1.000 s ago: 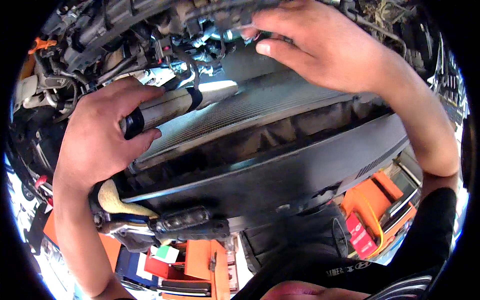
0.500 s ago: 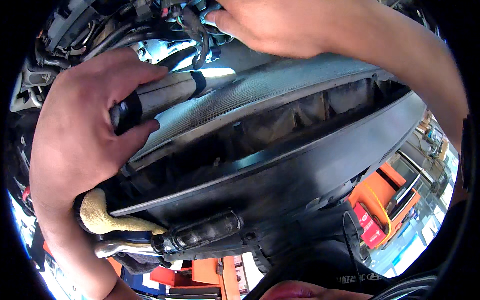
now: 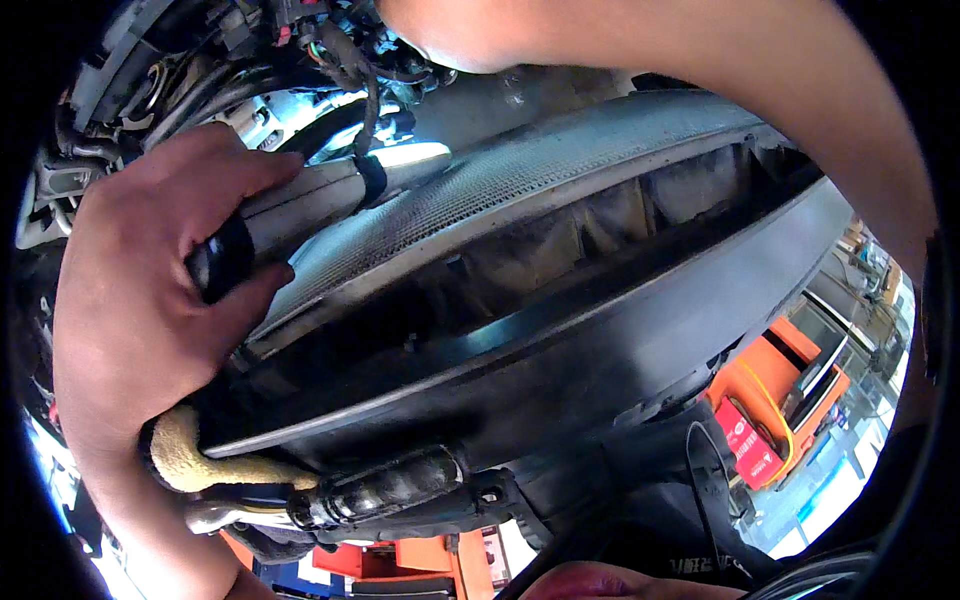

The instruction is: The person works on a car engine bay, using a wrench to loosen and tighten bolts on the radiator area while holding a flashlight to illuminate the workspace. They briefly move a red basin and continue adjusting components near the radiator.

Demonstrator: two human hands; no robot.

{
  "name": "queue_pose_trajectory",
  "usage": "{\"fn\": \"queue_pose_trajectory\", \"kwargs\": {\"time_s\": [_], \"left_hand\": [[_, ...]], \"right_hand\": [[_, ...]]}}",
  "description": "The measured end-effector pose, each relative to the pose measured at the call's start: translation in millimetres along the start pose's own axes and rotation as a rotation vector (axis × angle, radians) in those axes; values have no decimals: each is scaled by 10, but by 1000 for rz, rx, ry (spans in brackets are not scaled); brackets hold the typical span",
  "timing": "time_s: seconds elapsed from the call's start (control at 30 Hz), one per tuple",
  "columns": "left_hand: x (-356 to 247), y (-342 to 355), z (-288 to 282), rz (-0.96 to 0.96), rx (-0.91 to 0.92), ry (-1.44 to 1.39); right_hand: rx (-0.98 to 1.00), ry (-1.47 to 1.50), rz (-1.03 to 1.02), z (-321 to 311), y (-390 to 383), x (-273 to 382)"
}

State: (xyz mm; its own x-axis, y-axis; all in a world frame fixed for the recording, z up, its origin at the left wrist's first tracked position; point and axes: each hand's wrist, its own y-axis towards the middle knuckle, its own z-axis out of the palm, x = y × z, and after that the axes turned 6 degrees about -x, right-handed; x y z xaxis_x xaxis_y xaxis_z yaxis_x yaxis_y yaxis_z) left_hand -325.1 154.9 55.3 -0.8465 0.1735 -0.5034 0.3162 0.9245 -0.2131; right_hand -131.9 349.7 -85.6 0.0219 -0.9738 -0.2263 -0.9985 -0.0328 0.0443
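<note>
My left hand (image 3: 140, 270) is closed round a pale, stick-shaped work light (image 3: 310, 200) with black bands. The light lies slantwise over the edge of a finned radiator (image 3: 480, 180), its far end towards brightly lit engine parts. At the top edge, my right hand (image 3: 450, 30) reaches into the engine bay beside a bundle of dark wiring (image 3: 345, 55). Its fingers are out of the picture, so what they touch is hidden.
A dark front panel (image 3: 560, 350) runs across below the radiator. Near my left forearm are a yellow cloth (image 3: 190, 465) and a tool with a black grip (image 3: 390, 485) and shiny metal end. Orange trays (image 3: 760, 390) with a red box (image 3: 748, 445) stand lower right.
The view has shifted a little. My left hand and the work light appear slightly further left and lower. My right hand has moved up and left, taking its fingers out of the picture.
</note>
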Motion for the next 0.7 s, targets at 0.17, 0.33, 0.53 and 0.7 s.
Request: {"fn": "queue_pose_trajectory", "kwargs": {"time_s": [0.17, 0.33, 0.53, 0.7], "left_hand": [[9, 23, 24, -8, -8, -10], [33, 88, 23, 43, -29, -55], [42, 76, 0, 9, -8, -63], [49, 90, -43, 24, 7, -49]], "right_hand": [[-25, 35, 12, 268, 57, -87], [20, 1, -37, 121, -117, -238], [-43, 46, 20, -108, -274, -234], [56, 37, 0, -233, -225, -141]]}}
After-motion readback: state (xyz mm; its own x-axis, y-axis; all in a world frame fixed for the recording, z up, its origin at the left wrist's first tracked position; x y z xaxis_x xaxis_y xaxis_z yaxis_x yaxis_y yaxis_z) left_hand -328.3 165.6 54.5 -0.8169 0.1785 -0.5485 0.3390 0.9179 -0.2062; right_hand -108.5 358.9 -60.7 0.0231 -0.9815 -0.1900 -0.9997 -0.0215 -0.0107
